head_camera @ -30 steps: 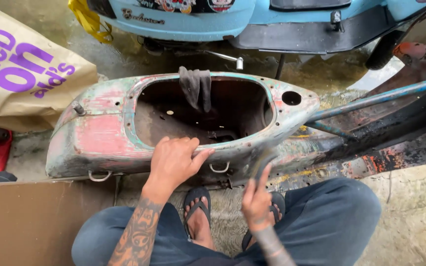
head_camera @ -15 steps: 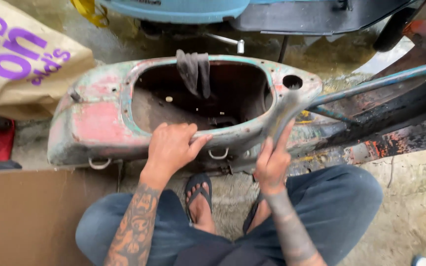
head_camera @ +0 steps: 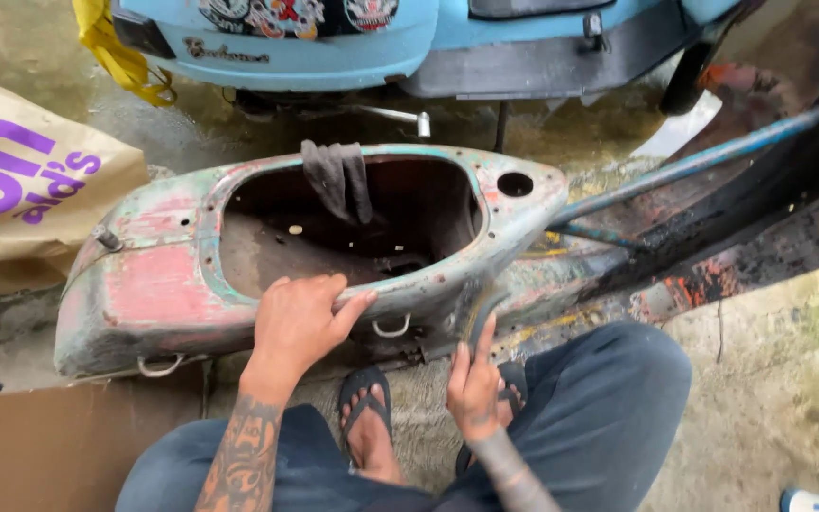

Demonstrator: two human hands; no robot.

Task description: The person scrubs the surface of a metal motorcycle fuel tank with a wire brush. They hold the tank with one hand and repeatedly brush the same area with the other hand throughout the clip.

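The person is sitting on the wet concrete floor (head_camera: 770, 398) with an old scooter body shell (head_camera: 267, 275), rusty with peeling pink and teal paint, lying across the middle of the frame. The left hand (head_camera: 300, 322) is resting palm-down on the shell's near rim, fingers curled loosely over the edge. The right hand (head_camera: 474, 384), lower centre, is pinching a dark curved strip (head_camera: 482, 318) against the shell's underside. A grey rag (head_camera: 336, 178) is hanging over the far rim.

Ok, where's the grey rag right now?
In the head view, the grey rag hangs over the far rim of the old scooter shell, left of centre, beyond the left hand.
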